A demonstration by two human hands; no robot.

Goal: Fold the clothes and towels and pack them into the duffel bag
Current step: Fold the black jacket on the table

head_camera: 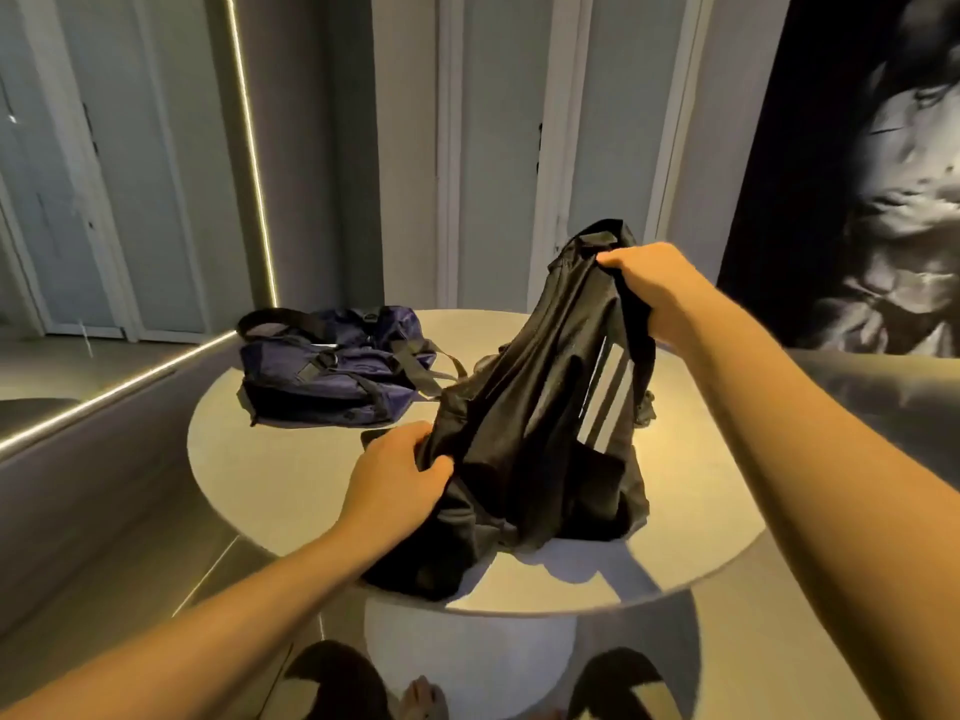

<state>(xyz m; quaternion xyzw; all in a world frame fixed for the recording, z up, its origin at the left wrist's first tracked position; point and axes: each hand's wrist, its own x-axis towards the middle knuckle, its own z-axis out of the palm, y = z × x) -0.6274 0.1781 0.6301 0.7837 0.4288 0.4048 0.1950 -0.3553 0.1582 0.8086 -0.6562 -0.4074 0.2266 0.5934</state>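
A black garment (530,407) with white stripes down one side is gathered in the middle of the frame over a round table (727,485). The right hand (649,288) is raised above the table, fingers curled tight round the garment's top edge. The left hand (400,475) is lower, nearer the table top, gripping a bunch of the cloth at its left side. The garment's lower folds lie crumpled on the table near the front rim.

The navy duffel bag (332,376) sits at the upper left of the table, close to the rim there. Its black straps (415,366) spill towards the garment, and one strap end lies just beside the cloth. Whether its zip is open cannot be told.

The right half of the table is bare out to its curved edge, and a bare patch lies between the bag and the left hand. The front rim overhangs a thick round pedestal (467,657). At the bottom of the frame are two dark slippers (332,683) on a glossy floor.

Pale panelled doors (498,148) fill the back. A lit strip (252,148) runs down the wall at upper left, and a large dark picture (883,200) covers the wall at right.
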